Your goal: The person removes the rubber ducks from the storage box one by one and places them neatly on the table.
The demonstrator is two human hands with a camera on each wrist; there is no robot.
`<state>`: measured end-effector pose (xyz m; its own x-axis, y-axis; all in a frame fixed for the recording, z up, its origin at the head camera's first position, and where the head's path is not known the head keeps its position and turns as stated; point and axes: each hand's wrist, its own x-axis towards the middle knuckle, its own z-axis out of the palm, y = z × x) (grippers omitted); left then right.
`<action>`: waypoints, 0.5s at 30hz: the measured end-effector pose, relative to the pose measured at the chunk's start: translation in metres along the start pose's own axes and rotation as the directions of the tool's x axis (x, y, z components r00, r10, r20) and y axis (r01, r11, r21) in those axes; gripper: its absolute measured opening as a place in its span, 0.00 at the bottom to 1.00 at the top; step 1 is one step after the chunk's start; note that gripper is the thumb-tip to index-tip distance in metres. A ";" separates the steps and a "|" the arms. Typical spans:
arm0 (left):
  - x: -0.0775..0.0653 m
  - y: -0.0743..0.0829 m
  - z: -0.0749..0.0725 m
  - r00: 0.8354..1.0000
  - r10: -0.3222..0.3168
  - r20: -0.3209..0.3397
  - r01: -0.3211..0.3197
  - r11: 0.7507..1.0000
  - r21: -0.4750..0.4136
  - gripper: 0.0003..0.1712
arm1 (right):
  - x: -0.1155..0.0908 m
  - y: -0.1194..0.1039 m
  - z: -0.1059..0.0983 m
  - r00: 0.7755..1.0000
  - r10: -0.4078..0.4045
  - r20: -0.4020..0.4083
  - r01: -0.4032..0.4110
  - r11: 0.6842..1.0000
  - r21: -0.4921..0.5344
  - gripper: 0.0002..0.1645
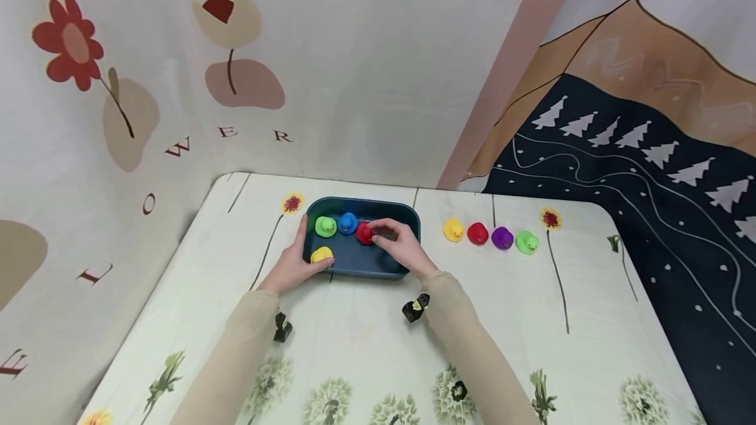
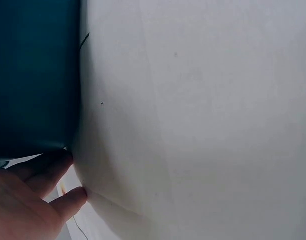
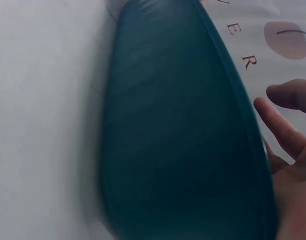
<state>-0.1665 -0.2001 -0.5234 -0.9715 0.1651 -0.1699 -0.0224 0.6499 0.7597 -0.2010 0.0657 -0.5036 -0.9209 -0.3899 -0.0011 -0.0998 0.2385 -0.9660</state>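
Note:
A dark blue tray [image 1: 360, 270] stands on the table. My left hand [image 1: 293, 266] grips its left end, thumb over the near rim beside a yellow rubber duck [image 1: 321, 254] and fingers along the outer side; the left wrist view has these fingers against the wall. Inside the tray my right hand [image 1: 401, 249] pinches a red rubber duck [image 1: 363, 234] at its right side. A blue duck [image 1: 347, 223] and a green duck [image 1: 325, 226] sit left of it. In the right wrist view the tray wall [image 3: 177, 120] hides the ducks.
Right of the tray, a row on the table holds a yellow duck [image 1: 453, 229], a red duck [image 1: 478, 233], a purple duck [image 1: 503, 238] and a green duck [image 1: 527, 242]. White flowered cloth [image 1: 354, 326] covers the table. Printed curtains [image 1: 378, 84] hang behind it.

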 end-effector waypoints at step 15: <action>0.000 0.001 -0.001 1.000 -0.021 0.006 0.021 1.000 0.001 0.65 | 0.018 0.004 0.012 0.993 0.099 -0.069 -0.099 0.995 -0.003 0.17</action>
<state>-0.1666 -0.2005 -0.5216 -0.9694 0.1561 -0.1893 -0.0423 0.6537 0.7556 -0.2133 0.0488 -0.5104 -0.9502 -0.3017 -0.0786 -0.0092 0.2791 -0.9602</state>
